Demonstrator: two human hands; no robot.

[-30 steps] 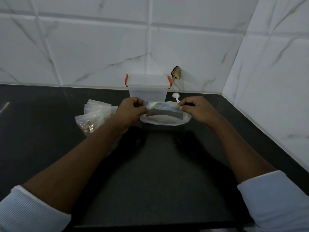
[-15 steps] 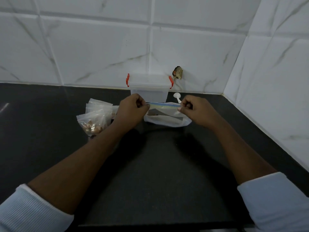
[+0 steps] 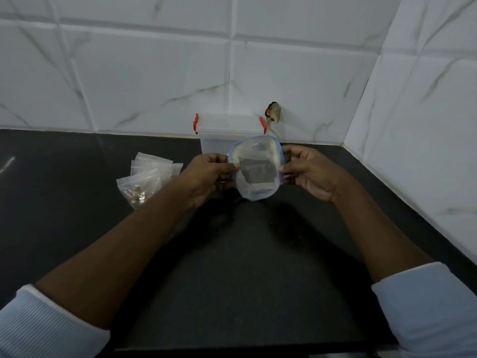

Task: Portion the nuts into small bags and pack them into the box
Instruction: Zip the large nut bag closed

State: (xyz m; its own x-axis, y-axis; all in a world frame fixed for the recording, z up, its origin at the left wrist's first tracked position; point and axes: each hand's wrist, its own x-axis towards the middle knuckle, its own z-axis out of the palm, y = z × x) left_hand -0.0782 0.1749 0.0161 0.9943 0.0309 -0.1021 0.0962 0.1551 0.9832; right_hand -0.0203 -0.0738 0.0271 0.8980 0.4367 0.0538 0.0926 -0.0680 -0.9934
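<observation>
I hold a clear zip bag (image 3: 255, 167) with a blue rim between both hands, its mouth pulled wide open toward me above the black counter. My left hand (image 3: 209, 174) pinches the left edge of the mouth and my right hand (image 3: 307, 171) pinches the right edge. Behind the bag stands a clear plastic box (image 3: 222, 136) with a lid and red clips, against the wall. A pile of small clear bags (image 3: 148, 177) lies left of my left hand, the front one with brown nuts inside.
The black counter (image 3: 232, 267) runs to white tiled walls at the back and on the right. A small dark object (image 3: 273, 115) hangs on the back wall right of the box. The counter's front edge is close to me.
The zip bag was held shut and stretched flat between both hands; now its mouth is pulled open into a round shape and lifted. The white scoop seen behind it is now hidden.
</observation>
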